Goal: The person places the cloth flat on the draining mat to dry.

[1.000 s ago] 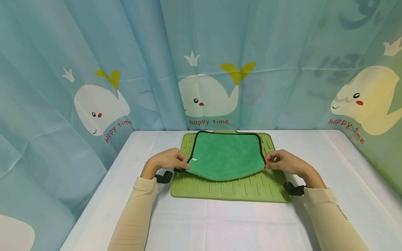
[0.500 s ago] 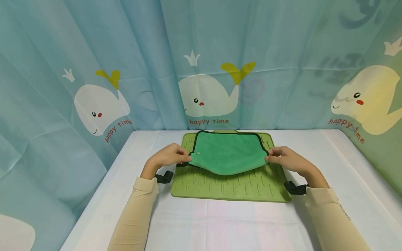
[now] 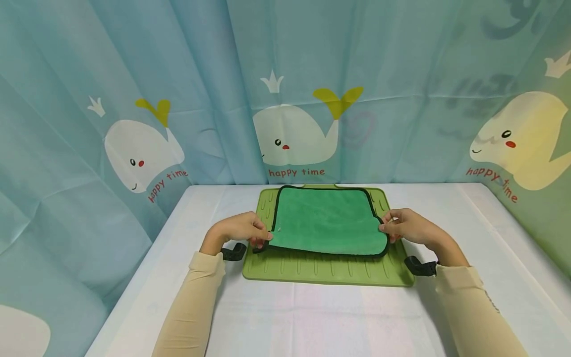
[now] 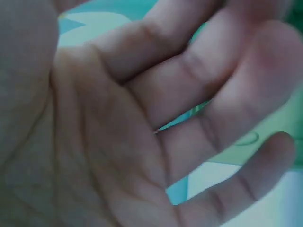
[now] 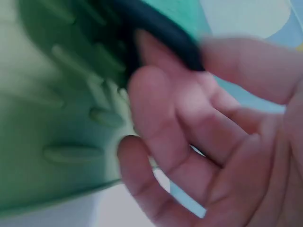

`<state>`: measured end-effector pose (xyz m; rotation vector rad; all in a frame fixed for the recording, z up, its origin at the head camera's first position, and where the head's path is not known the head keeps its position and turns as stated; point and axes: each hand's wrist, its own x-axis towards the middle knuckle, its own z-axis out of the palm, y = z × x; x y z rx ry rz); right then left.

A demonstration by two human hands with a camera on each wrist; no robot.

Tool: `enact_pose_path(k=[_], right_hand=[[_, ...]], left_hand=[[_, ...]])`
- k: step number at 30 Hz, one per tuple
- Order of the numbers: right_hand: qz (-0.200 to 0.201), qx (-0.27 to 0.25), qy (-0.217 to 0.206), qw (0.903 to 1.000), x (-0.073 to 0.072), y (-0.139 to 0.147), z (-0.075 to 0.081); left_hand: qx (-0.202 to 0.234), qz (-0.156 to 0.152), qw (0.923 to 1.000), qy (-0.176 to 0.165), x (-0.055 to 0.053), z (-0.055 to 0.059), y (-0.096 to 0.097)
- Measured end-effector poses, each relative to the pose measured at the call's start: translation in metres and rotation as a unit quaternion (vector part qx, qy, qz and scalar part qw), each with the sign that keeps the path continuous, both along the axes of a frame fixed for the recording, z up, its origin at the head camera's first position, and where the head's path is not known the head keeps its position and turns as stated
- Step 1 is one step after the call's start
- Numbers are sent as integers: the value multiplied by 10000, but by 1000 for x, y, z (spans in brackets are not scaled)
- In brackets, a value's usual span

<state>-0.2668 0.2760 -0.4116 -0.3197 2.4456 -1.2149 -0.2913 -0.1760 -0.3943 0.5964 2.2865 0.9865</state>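
Note:
A green cloth (image 3: 325,218) with black edging lies over a lighter green ribbed mat (image 3: 327,272) in the head view. Its near side is lifted a little off the mat. My left hand (image 3: 241,228) pinches the cloth's left side near the front, by a small white tag. At the right side, my right hand (image 3: 410,227) pinches the black-edged border between thumb and fingers. The right wrist view shows the black edging (image 5: 163,33) between thumb and fingertips, above the ribbed mat. In the left wrist view my palm and fingers hide most of the cloth.
The mat lies on a white-covered table (image 3: 290,322). A blue curtain (image 3: 200,74) printed with whales stands behind the table and along its sides. Black straps (image 3: 234,252) sit at both wrists.
The cloth's near edge has straightened from a sagging curve, and its black front border now shows. My left hand rose, then dropped again. My right hand has shifted slightly right and up.

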Motion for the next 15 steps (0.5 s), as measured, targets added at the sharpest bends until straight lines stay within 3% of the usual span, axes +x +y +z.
enact_pose_path(k=[5,13,15], right_hand=[[438,160,-170,9988,0,1,-5],[722,293,-299,9965,1,5,-6],[852,279,-423,9951,2,6,-6]], left_hand=[[-254,-196,9994,-88,-3,-7,1],[-687,185,9975,48,-3,-15,6],[-766,157,9969,-4,-1,-16,8]])
